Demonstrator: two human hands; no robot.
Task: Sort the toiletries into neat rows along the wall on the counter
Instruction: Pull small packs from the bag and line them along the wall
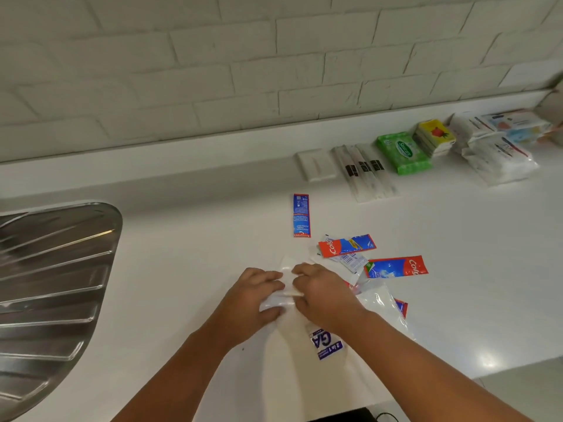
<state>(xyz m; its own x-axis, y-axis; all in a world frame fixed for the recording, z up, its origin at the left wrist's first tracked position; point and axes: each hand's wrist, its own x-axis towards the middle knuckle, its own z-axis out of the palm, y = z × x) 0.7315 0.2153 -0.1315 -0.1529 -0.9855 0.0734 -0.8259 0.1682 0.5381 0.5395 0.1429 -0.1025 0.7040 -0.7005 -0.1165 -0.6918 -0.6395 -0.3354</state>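
Wall and table: white brick wall (213,71) spans 9 to 2 o'clock, and the white table (198,239) lies below it.
Clear bag: a crinkled clear bag (377,300) lies at 6 o'clock on the table, one end bunched between my two hands. A purple "2 in 1" sachet (327,345) shows inside or under it; I cannot tell which.
Left hand: my left hand (256,295) has its fingers curled, pinching the bunched end from the 9 o'clock side.
Right hand: my right hand (323,292) also has its fingers curled on that same end, from 3 o'clock, just beside the left.
Loose sachets: a blue sachet (301,215) lies alone at 12 o'clock of the hands. Two red-and-blue sachets (347,245) (396,267) lie scattered at 1 to 2 o'clock.
Row at the wall: at 2 o'clock, well apart from the hands, stand a white box (315,164), toothbrush packs (365,172), a green wipes pack (402,152), a yellow stack (434,137) and white packets (493,153), side by side.
Sink: a steel drainboard (54,269) sits at 9 o'clock.
Step, as I judge it: I am opening the bag to empty it. I would part the end gently and tip the contents onto bare table at 11 o'clock, clear of the scattered sachets. Then I would group like with like and extend the row leftward from the white box.
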